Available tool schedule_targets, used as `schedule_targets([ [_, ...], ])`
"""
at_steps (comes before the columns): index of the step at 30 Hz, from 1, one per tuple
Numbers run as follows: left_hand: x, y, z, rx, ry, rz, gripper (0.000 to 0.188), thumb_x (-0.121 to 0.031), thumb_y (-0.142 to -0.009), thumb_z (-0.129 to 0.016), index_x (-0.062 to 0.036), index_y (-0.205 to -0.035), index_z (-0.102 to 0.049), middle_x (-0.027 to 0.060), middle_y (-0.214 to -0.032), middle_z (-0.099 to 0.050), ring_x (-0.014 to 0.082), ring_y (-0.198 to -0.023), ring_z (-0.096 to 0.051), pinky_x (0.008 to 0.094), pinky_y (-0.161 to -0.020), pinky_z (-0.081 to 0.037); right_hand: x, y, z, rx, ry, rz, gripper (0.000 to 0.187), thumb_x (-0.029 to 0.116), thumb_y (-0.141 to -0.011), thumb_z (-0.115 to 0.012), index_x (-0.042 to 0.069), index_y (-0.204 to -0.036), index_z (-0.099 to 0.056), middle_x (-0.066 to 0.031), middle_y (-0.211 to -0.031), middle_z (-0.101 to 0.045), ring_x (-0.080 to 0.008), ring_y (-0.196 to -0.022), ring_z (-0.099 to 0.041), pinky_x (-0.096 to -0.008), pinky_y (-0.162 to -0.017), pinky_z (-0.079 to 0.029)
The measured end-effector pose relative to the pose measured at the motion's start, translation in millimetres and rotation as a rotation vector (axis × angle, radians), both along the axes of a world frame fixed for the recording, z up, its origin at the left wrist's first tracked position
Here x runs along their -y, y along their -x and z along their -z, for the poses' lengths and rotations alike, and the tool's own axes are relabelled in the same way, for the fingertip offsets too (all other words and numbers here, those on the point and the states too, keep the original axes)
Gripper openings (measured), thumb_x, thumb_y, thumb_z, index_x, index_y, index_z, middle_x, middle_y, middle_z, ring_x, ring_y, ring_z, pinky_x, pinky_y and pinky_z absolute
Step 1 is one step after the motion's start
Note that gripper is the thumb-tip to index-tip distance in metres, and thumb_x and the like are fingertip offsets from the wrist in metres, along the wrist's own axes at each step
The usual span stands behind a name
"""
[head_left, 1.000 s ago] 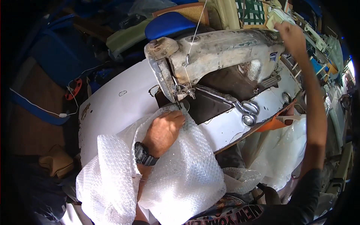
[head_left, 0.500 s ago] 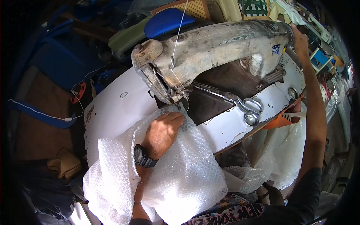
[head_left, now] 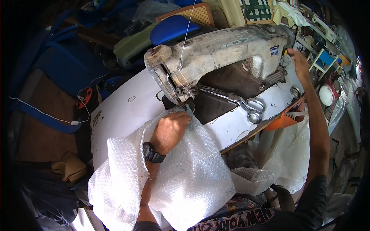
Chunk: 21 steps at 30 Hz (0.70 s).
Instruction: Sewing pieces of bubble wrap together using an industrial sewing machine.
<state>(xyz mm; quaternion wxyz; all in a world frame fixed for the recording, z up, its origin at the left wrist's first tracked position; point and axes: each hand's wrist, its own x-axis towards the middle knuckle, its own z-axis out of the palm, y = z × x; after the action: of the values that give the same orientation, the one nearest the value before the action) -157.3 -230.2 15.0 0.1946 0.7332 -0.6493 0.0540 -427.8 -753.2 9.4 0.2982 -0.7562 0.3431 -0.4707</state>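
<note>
A sheet of clear bubble wrap (head_left: 198, 169) drapes over the near side of the white sewing table (head_left: 123, 109), its upper end running under the needle area of an old, worn industrial sewing machine (head_left: 227, 44). My left hand (head_left: 170, 131), with a black watch on the wrist, is closed on the wrap just below the presser foot; its fingertips are partly hidden. At the machine's right end, my right hand (head_left: 300, 64) is beside the lower edge of the handwheel (head_left: 287, 35), its visible fingers stretched toward it. White thread (head_left: 187, 32) runs down to the machine's head.
Metal scissors (head_left: 248, 107) lie on the table below the machine's arm. An orange container (head_left: 279, 122) hangs at the table's right edge. Behind stand a blue cushion (head_left: 173, 30) and a woven cane panel (head_left: 189, 13). A tan pouch (head_left: 69, 167) sits at the left.
My right hand has come down from the handwheel's side to its lower edge. The left hand stays on the bubble wrap near the needle. The view has shifted slightly.
</note>
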Motion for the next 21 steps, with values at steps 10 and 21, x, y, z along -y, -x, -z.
schedule_targets([
  [10,-30,12,-19,-0.09,-0.083,0.005,0.028,-0.002,-0.09,-0.07,0.004,-0.117,-0.07,0.0207,-0.124,-0.07,0.0382,-0.11,-0.07,0.0421,-0.096,-0.057,-340,64,58,0.012,-0.404,-0.54,0.013,0.008,-0.101,-0.061,-0.001,-0.107,-0.068,-0.009,-0.099,-0.069,-0.0158,-0.096,-0.065,-0.0302,-0.086,-0.052],
  [21,-168,190,5,0.299,0.467,-0.613,0.064,-0.015,-0.081,-0.084,-0.0097,-0.141,-0.061,0.0194,-0.156,-0.048,0.0471,-0.15,-0.034,0.0638,-0.121,-0.03,-477,89,127,0.022,-0.895,-1.05,0.032,0.018,-0.092,-0.08,-0.001,-0.116,-0.069,-0.0114,-0.114,-0.069,-0.0219,-0.104,-0.065,-0.0354,-0.092,-0.05],
])
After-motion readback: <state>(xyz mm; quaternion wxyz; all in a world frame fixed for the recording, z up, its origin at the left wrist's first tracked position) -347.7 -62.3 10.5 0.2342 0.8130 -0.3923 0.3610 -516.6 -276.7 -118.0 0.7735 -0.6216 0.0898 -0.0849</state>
